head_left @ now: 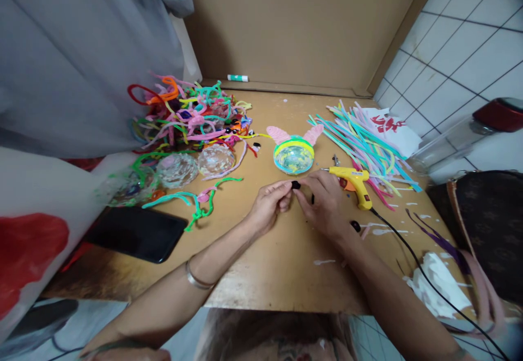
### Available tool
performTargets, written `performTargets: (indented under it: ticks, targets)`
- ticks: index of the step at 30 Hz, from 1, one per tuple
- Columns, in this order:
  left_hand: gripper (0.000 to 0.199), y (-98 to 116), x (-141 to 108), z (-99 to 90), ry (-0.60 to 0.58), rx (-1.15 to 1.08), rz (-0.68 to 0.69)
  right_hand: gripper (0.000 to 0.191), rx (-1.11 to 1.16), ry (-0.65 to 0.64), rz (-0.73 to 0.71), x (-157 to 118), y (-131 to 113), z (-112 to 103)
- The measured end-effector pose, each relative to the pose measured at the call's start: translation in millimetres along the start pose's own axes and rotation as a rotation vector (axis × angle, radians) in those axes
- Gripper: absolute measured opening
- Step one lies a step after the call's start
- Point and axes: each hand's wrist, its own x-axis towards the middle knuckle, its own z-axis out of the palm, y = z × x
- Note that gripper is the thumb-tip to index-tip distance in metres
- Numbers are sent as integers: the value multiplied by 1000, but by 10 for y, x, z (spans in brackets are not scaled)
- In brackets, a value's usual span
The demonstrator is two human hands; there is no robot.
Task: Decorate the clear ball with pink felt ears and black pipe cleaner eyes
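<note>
Between the fingertips of both hands is a small black piece [295, 185], too small to name surely. My left hand [269, 204] pinches it from the left, and my right hand [324, 200] grips it from the other side. Just beyond them sits a clear bowl-like shape [293, 159] banded in green, yellow and blue, with two pink fuzzy ears [278, 134] sticking up from its top. A yellow hot glue gun [355, 182] lies to the right of my right hand, its cord running toward the lower right corner.
Loose pipe cleaners [368, 138] lie at the back right, beside a clear bottle [457, 138]. A tangled pipe-cleaner heap [192, 113] and clear balls [177, 169] fill the left. A black phone [137, 234], white tissue [439, 287] and brown bag [486, 225] are nearer.
</note>
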Motion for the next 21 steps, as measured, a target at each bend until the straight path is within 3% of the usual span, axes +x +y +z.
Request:
performTargets:
  ticks: [4,11,17,21]
  targets:
    - [34,8,1,-37,-30,166,128,11,-14,6,56,1,0,3]
    - [41,27,-50,-98,14,870,589,16,176,59,281,24,-22,-22]
    - [53,-23,-70,-134,-37,1350,735,10,504,73,655,40,-32,-4]
    - [53,-44,-83,-131,-47,1526,798,13,720,86,841,29,-3,32]
